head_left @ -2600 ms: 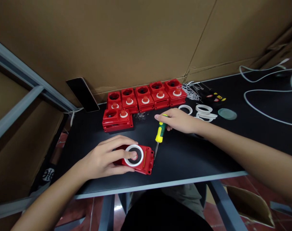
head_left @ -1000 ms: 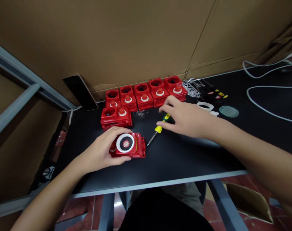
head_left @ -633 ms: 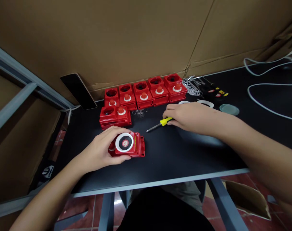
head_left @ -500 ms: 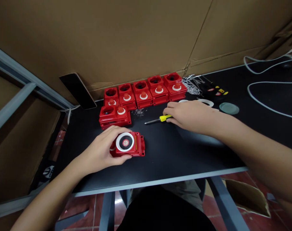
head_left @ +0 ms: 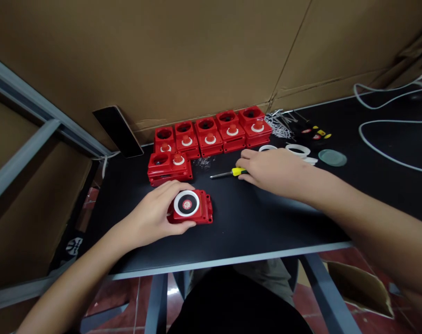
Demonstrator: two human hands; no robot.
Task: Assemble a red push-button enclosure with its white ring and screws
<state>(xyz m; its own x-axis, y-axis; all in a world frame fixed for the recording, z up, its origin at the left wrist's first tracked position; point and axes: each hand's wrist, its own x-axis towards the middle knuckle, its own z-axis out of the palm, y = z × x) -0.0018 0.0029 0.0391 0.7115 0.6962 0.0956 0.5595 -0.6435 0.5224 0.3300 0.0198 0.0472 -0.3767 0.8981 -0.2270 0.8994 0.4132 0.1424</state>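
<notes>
My left hand (head_left: pixel 155 213) wraps around a red plastic box (head_left: pixel 204 208) lying on the black table, thumb on the near side and fingers on the far side. A white ring (head_left: pixel 198 204) with a black disc inside sits on top of the box. My right hand (head_left: pixel 269 171) is closed around the yellow handle of a screwdriver (head_left: pixel 236 172), whose metal shaft points left, low over the tabletop. Just behind the held box is another red box (head_left: pixel 169 172) with an open round hole and a red button.
Several similar red boxes (head_left: pixel 211 144) form a row along the cardboard wall. White rings (head_left: pixel 297 150), clear discs (head_left: pixel 332 157), a pile of screws (head_left: pixel 281 126) and yellow-black tools (head_left: pixel 317 133) lie right. A phone (head_left: pixel 118 132) leans at back left; a white cable (head_left: pixel 378 153) runs far right.
The whole view has shifted slightly, so things appear a little further right. My hands keep the same hold on the red box and the screwdriver.
</notes>
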